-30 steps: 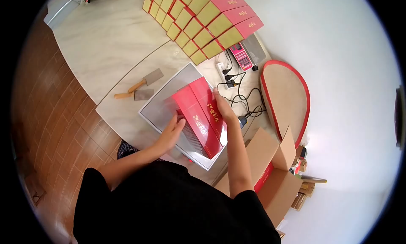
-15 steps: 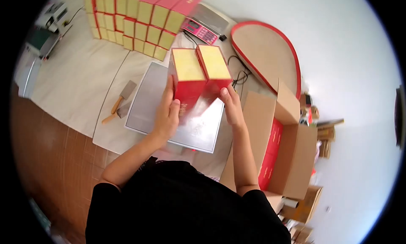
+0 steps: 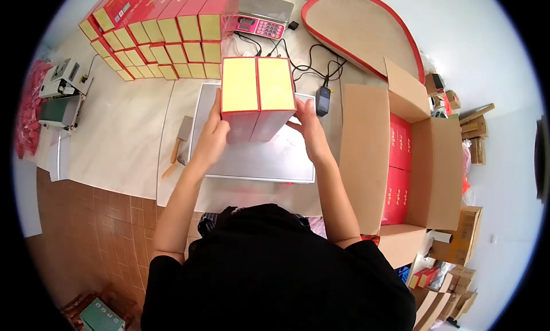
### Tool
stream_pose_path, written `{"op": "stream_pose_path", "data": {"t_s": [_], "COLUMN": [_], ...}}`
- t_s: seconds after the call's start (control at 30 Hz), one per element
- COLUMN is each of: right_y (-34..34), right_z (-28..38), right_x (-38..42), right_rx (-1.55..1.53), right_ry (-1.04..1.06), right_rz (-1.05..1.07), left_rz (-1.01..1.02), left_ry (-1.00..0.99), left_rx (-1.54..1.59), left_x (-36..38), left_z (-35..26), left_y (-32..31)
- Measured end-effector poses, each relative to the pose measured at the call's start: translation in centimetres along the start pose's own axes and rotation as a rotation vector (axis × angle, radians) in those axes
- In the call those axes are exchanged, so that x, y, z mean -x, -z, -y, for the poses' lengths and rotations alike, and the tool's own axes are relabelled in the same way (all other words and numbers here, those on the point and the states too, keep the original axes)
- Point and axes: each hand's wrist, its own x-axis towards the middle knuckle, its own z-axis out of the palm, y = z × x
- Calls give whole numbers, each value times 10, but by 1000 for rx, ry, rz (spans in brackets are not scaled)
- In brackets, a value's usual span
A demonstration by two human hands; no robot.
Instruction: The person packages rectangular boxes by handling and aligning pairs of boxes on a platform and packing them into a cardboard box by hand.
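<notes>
Two red gift boxes with yellow ends, a left box [image 3: 239,85] and a right box [image 3: 275,84], stand side by side with their faces level. My left hand [image 3: 209,138] presses on the outer left side, and my right hand [image 3: 311,130] grips the outer right side. Together the hands squeeze the pair between them. Beneath is a shiny metal plate [image 3: 258,163] with a pale rim, partly hidden by the boxes. A wooden-handled scraper [image 3: 181,137] lies left of the plate, close to my left forearm.
Stacked red boxes [image 3: 172,30] fill the back left, beside a pink scale [image 3: 260,26]. An open carton [image 3: 362,153] at right holds red boxes. Black cables and an adapter [image 3: 323,100] lie behind the plate. A red-rimmed tray [image 3: 366,36] leans at the back.
The two boxes have gone from tilted and splayed apart to upright and flush together. Both hands have shifted along their sides, and the head view has turned.
</notes>
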Motion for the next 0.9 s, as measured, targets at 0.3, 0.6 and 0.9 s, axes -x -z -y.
{"op": "stream_pose_path", "data": {"t_s": [0.3,0.6,0.9], "right_y": [39,47,45], "right_z": [-41,-69,-71], "right_x": [36,59,51], "right_rx": [-178,-251,-236], "right_ry": [-125,-230,-199], "right_rz": [-176,-200,-176], "left_rz": [-137,-224,-240], "left_ry": [44,117,78], "left_rx": [55,79,139], "left_x": [43,75,69], "left_z": [25,25,14], "left_y": [4,9,-1]}}
